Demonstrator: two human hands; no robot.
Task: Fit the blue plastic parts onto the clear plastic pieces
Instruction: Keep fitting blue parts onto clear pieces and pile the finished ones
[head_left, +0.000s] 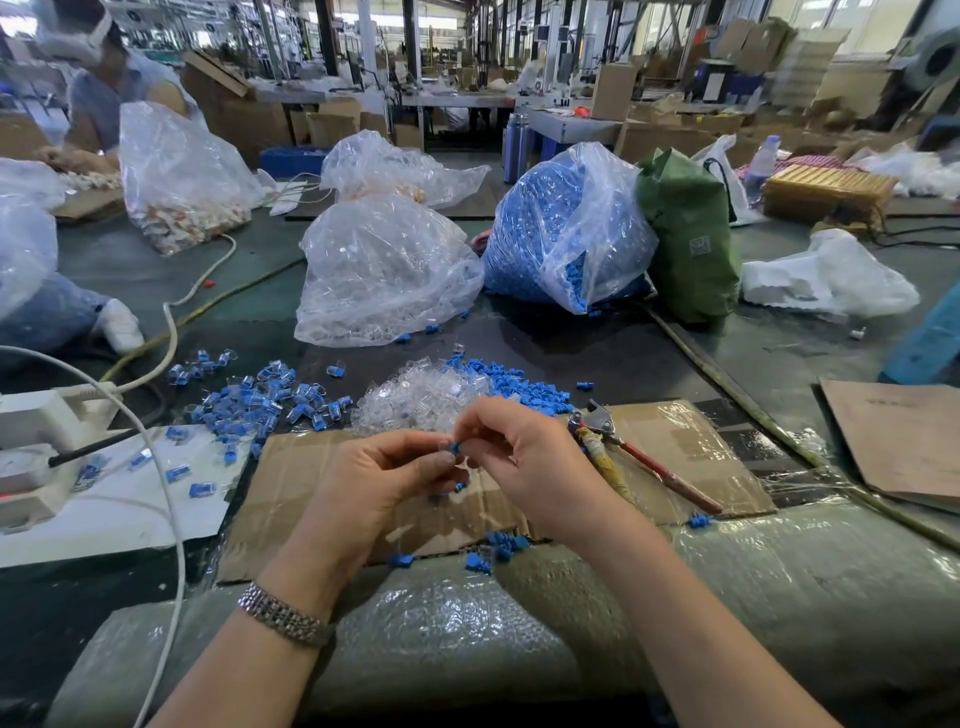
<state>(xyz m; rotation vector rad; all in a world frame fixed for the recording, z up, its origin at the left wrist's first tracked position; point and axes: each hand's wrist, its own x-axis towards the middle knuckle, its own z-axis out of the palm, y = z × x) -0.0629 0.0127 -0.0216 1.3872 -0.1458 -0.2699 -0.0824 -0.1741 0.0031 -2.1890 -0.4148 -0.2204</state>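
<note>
I am watching both hands, left hand (384, 478) and right hand (524, 457), pinching one blue part (455, 448) together; pushed crooked, it could slip and drop onto the cardboard (291, 499).

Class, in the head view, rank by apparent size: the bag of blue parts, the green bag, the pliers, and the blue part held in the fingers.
1. bag of blue parts
2. green bag, not much smaller
3. pliers, though nearer the camera
4. blue part, pinched between both hands

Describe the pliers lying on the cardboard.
The pliers lie flat on the cardboard sheet, to the right of the right hand, untouched. Grey metal jaws point up-left toward the pile of blue parts. One handle looks red, the other wrapped in worn yellowish tape; the handles spread apart toward the lower right.
</note>
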